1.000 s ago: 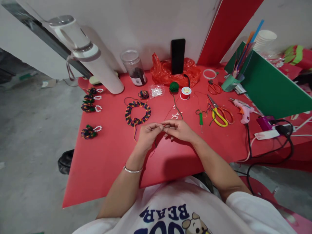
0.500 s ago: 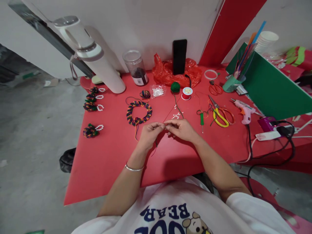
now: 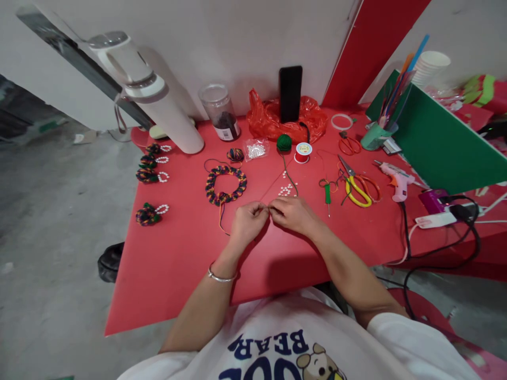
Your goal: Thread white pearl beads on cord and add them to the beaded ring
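My left hand [image 3: 249, 221] and my right hand [image 3: 292, 214] meet fingertip to fingertip over the front middle of the table, both closed in a pinch. A thin red thread [image 3: 274, 184] comes down from a red spool [image 3: 302, 153] to the fingertips. Anything else between the fingers is too small to make out. Just beyond the right hand lie loose white beads [image 3: 285, 189] and the tail of a green yarn ball [image 3: 284, 143]. Left of the hands lies a multicoloured crocheted ring [image 3: 226, 184] with loose yarn ends.
Yarn bundles with bead loops [image 3: 147, 215] line the left side of the red table [image 3: 166, 274]. At right lie a green-handled crochet hook [image 3: 327, 194], yellow-handled pliers [image 3: 358, 191], scissors [image 3: 349, 143] and a pink glue gun [image 3: 402, 184]. A phone [image 3: 290, 95] and bottle [image 3: 170, 116] stand behind.
Both hands have drawn slightly toward me, fingertips still together and fingers curled in more. The yarn ends that hung below the left hand no longer show.
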Demonstrator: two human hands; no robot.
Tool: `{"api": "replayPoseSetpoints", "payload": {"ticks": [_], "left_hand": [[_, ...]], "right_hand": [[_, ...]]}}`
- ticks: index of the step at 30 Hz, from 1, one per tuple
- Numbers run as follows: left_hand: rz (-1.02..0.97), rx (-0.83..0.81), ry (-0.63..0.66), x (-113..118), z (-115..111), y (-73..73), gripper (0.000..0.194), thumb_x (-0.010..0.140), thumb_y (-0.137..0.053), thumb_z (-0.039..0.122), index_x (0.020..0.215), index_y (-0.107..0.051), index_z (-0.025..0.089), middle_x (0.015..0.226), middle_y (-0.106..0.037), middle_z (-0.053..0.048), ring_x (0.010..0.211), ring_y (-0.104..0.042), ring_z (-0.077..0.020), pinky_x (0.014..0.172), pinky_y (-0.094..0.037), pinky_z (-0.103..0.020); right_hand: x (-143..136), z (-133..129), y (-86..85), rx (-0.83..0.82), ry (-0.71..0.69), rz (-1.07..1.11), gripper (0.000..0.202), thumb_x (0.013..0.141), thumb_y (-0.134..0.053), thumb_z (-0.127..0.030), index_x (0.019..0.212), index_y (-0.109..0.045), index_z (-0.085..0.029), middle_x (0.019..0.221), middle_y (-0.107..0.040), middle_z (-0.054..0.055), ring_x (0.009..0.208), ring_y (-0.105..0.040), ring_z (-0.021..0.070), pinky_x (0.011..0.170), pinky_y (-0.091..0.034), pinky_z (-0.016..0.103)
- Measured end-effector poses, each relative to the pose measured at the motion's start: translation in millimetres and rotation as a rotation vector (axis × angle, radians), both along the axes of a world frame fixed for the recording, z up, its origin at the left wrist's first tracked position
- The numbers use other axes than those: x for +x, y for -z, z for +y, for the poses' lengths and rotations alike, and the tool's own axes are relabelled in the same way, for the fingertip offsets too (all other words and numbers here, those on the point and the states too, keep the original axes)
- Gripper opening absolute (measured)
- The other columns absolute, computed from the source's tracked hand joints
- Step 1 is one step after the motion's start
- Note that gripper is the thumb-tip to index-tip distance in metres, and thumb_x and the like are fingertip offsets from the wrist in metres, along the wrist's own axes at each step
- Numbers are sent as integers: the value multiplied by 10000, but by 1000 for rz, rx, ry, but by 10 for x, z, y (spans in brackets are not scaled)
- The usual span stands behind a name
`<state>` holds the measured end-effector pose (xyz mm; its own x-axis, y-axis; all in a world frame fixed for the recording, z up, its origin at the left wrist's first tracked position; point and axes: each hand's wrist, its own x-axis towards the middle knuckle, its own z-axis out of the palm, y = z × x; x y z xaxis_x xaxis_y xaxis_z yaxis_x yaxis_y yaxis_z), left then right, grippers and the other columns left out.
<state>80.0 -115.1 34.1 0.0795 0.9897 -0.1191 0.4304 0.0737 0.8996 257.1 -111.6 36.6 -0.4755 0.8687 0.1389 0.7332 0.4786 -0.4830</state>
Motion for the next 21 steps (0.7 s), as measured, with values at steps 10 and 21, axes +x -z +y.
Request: {"api": "replayPoseSetpoints", "payload": {"ticks": [10, 21], "left_hand": [[176, 147, 85, 99, -32, -3, 225, 811, -543, 167, 617, -646, 211, 557, -566, -16, 551, -492, -165, 589, -296, -281], [141, 323, 4, 3, -29, 41, 193, 886, -614, 212, 858, -803, 243, 841, -759, -78, 787, -646, -228, 744, -403, -295]], "right_hand": [[-133, -70, 40, 159, 124, -216, 257, 958, -509, -275, 963, -726, -137, 854, -716, 121, 782, -620, 219, 639, -326, 317], [-44, 40, 116, -41, 108, 356, 212, 952, -572, -253, 1043, -753, -192, 887, -754, 58, 771, -648, 154, 751, -466, 264]]}}
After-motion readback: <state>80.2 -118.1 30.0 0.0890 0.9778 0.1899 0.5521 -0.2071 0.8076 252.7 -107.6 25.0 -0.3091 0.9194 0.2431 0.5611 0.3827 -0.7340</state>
